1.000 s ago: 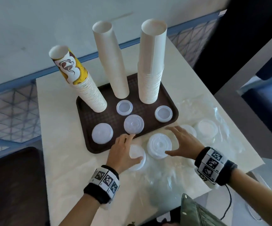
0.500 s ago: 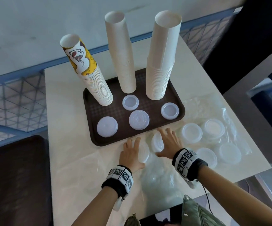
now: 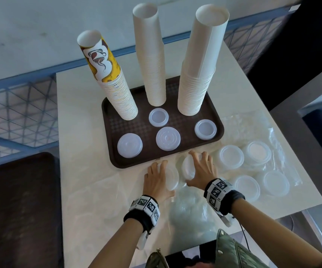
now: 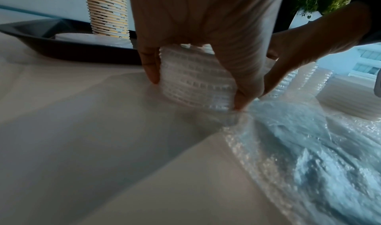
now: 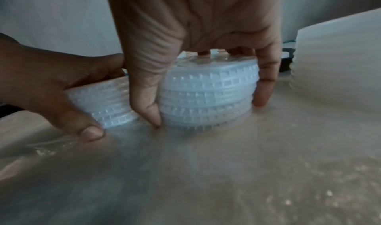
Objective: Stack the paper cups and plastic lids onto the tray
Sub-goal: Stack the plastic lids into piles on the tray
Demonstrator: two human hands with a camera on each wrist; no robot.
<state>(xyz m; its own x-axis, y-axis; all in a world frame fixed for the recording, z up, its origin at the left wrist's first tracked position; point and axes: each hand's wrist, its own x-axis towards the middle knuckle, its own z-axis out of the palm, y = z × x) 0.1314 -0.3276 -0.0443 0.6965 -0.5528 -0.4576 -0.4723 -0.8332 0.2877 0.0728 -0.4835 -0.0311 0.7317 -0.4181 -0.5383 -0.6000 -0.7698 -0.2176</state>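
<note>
Plastic lid stacks (image 3: pixel 170 177) gripped (both hands), beside tray (image 3: pixel 110 151).

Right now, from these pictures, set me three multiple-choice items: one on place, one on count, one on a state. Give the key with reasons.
1. Where is the printed yellow cup stack?
A. tray's left side
B. tray's right side
C. off the tray

2. How many lid piles lie on the tray?
A. two
B. four
C. six

3. What is the right hand doing?
A. hanging idle
B. gripping a lid stack
C. lifting a cup

Key: 1 A, it stands left of both white stacks. 2 B, four round piles show in front of the cups. 3 B, thumb and fingers curl round the lids on the table.
</note>
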